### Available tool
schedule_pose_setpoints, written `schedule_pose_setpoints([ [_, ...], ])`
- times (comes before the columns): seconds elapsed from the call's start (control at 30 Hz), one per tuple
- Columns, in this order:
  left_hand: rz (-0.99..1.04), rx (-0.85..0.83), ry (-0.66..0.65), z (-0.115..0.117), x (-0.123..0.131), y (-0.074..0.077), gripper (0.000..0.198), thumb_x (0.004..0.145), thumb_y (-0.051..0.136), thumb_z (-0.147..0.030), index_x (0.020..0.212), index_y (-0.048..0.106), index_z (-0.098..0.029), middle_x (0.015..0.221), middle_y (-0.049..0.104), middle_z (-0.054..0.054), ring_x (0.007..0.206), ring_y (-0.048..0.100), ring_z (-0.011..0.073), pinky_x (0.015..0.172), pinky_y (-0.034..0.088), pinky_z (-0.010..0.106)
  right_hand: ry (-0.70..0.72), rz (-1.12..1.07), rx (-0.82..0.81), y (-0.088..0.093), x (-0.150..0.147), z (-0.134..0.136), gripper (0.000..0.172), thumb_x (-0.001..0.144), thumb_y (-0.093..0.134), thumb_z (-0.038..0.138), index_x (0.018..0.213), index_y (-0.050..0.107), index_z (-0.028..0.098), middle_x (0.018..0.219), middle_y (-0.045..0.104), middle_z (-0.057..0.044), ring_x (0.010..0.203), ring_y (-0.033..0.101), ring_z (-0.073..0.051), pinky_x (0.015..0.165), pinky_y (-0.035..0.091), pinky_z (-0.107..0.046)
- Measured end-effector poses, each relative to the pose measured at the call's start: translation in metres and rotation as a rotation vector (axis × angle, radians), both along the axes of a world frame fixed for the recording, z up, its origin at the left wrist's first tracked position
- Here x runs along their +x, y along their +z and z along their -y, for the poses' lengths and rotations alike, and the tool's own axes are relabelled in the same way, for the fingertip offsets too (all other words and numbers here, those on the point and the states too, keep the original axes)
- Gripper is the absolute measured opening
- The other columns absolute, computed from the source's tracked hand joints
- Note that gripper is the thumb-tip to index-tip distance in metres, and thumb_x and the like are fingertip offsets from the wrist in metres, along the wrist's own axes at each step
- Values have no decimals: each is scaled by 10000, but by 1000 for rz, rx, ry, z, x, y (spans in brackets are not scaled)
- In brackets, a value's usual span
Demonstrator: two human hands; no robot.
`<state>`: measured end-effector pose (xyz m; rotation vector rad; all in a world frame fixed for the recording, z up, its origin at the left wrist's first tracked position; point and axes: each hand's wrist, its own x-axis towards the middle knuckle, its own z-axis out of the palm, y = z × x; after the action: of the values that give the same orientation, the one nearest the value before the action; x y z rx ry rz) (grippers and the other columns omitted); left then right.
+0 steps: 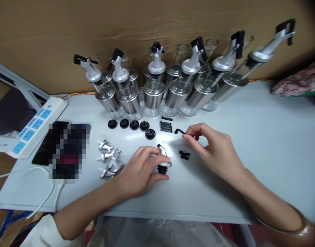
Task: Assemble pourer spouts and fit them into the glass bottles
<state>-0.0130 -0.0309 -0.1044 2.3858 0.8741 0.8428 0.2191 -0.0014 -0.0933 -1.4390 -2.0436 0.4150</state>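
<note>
My left hand [144, 166] is closed round a silver pourer spout [165, 164] with a ribbed black stopper at its lower end. Between the thumb and fingers of my right hand [211, 144] is a small bent black lever [179, 131], held above the table. Just below it lie a few small black pieces [184, 155] in a cluster. Several black pins [166, 126] lie in a stack to the left of the lever. Black ribbed stoppers [134, 125] sit in a row behind my left hand. Loose silver spouts [109, 159] are heaped to its left.
Several glass bottles with metal sleeves [154, 94] stand along the cardboard backing, the front ones topped with pourers. On the left are a power strip [31, 127], a dark phone [48, 144], a partly pixelated device [70, 151] and white cables [50, 192]. A patterned bundle [299, 80] lies far right.
</note>
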Motion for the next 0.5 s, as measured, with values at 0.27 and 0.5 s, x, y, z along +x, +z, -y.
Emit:
schedule_pose_setpoints([
  [0.27,53,-28,-78,2,0,-1,235,967,466,-342,1157,446,-204,954,506,66,882,559,188,752,533,302,110,-58,105,5,-6,8,116,890,547,140,809,533,222,689,597,6,625,575,-141,582,463,-260],
  [0.5,31,107,-95,2,7,-4,236,985,406,-407,1041,476,-189,909,508,41,770,570,138,657,534,231,462,183,75,0,-11,6,232,959,475,227,1099,653,175,1080,674,-129,1024,586,-267,820,464,-412],
])
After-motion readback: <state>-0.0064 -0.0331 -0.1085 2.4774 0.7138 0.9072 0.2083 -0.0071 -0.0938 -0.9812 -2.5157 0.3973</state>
